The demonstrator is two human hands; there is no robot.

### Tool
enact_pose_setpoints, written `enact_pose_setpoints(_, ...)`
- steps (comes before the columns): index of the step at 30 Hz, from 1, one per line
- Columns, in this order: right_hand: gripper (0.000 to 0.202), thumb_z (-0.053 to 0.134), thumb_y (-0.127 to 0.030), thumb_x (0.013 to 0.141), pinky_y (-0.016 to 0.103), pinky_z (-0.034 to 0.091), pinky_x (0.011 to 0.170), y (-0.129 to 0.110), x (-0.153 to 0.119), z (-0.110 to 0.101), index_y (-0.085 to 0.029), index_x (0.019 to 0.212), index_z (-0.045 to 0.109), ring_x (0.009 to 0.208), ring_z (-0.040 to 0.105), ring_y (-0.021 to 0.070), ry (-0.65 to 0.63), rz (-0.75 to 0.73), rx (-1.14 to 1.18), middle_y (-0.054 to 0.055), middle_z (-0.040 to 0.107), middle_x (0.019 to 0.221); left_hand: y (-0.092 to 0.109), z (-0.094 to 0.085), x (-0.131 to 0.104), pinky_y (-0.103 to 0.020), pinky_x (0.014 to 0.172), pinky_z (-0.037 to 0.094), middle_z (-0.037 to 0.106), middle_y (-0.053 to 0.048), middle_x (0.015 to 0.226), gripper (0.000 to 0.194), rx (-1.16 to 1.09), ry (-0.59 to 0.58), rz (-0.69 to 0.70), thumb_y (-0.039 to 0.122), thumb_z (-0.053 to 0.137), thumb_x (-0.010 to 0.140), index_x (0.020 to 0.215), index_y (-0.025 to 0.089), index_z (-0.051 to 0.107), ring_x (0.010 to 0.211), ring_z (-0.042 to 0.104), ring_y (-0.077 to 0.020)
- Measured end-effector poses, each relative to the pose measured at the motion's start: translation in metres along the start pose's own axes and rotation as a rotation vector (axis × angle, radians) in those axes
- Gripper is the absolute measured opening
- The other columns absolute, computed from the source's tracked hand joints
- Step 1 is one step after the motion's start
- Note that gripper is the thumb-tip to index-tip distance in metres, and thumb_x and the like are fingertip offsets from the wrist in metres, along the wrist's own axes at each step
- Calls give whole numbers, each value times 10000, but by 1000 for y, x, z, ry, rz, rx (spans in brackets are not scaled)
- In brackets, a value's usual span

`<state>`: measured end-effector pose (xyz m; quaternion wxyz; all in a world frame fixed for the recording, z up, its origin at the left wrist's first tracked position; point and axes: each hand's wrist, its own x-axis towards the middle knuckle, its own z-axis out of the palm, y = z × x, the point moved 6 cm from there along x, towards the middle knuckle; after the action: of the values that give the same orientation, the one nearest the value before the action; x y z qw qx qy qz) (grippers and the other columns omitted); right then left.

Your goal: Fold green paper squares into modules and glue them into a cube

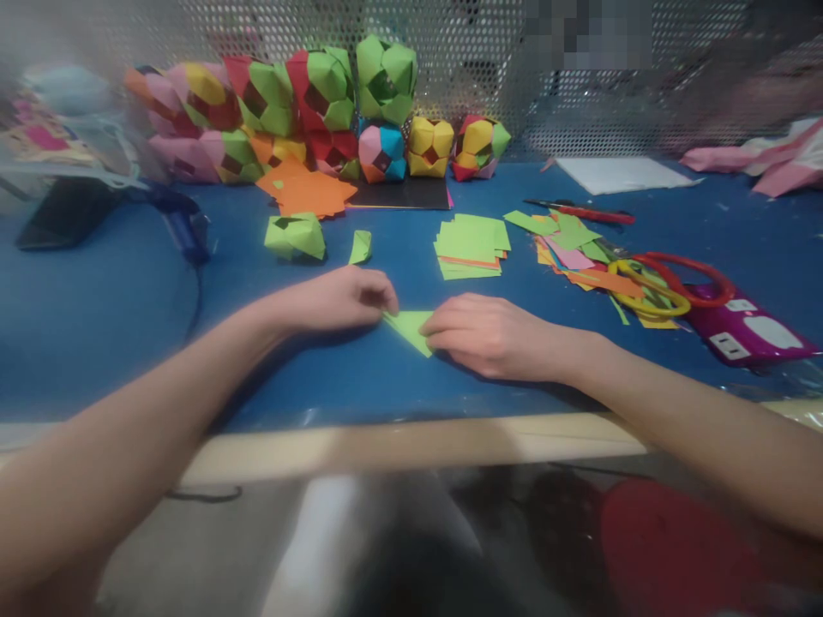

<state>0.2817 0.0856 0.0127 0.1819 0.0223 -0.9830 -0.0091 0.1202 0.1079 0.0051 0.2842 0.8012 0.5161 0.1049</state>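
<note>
A light green piece of paper, folded to a triangle, lies on the blue tabletop between my hands. My left hand pinches its left corner, fingers curled. From the right, the fingers of my right hand press together on the paper's right side and hide part of it. Just beyond my left hand stands a small folded green piece. Left of that sits a partly assembled green paper shape. Farther back from my right hand is a stack of green paper squares.
Several colourful paper balls stand stacked along the perforated metal panel. Orange sheets lie before them. On the right are paper scraps, red-handled and yellow-handled scissors, and a purple case. A blue glue gun lies left.
</note>
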Motion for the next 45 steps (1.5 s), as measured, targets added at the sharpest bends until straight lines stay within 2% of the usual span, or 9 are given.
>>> enact_pose_setpoints(19,242,435,-117,872,331,493,755,2,-1,-2,-140,902,674,869,598,192,9,27,68,94,700,972,3,-1,-2,-234,707,419,629,0,877,150,19,7,-29,207,517,716,810,174,629,742,546,-118)
enact_pose_setpoints(24,240,432,-113,867,340,497,758,2,0,-2,-136,895,670,874,594,198,6,30,83,105,697,962,14,3,-1,-250,669,405,588,-13,794,213,45,80,-45,344,502,779,719,161,594,715,522,-132)
enact_pose_setpoints(27,236,435,-112,864,339,498,763,2,0,-1,-138,899,667,881,592,200,-8,35,94,101,695,962,18,4,0,-260,638,384,543,-16,719,221,119,128,-25,347,512,772,662,159,547,680,493,-138)
enact_pose_setpoints(31,230,439,-115,864,336,495,764,3,0,-1,-142,907,663,890,593,202,-16,43,102,93,693,967,6,0,0,-257,592,371,544,-9,709,138,138,133,-98,304,560,720,711,168,540,648,479,-139)
enact_pose_setpoints(35,227,443,-109,860,332,491,761,2,0,-1,-139,910,662,882,591,199,-8,32,97,96,692,963,-2,0,-2,-257,627,400,588,-10,764,130,77,87,-120,280,549,716,775,169,582,682,512,-142)
enact_pose_setpoints(38,224,445,-103,856,326,486,758,2,0,-1,-136,903,662,872,585,195,-10,26,87,99,690,958,8,-1,-4,-268,678,417,599,-22,814,135,88,155,-86,220,544,704,810,160,604,735,529,-150)
enact_pose_setpoints(41,220,444,-108,862,319,480,745,1,1,0,-136,887,660,855,578,191,-21,22,74,103,687,942,33,0,-8,-278,742,423,588,-37,844,115,114,258,46,155,526,717,794,150,612,808,536,-159)
enact_pose_setpoints(43,220,440,-115,867,319,475,742,1,1,1,-139,882,658,849,573,190,-25,20,66,105,685,934,47,5,-9,-273,748,425,582,-40,842,120,114,269,120,137,497,756,784,150,613,808,537,-152)
enact_pose_setpoints(45,222,437,-118,870,322,471,748,1,0,1,-143,880,657,854,571,191,-26,18,68,107,683,938,50,10,-9,-266,720,425,573,-39,823,141,128,251,131,135,474,786,780,148,614,767,532,-143)
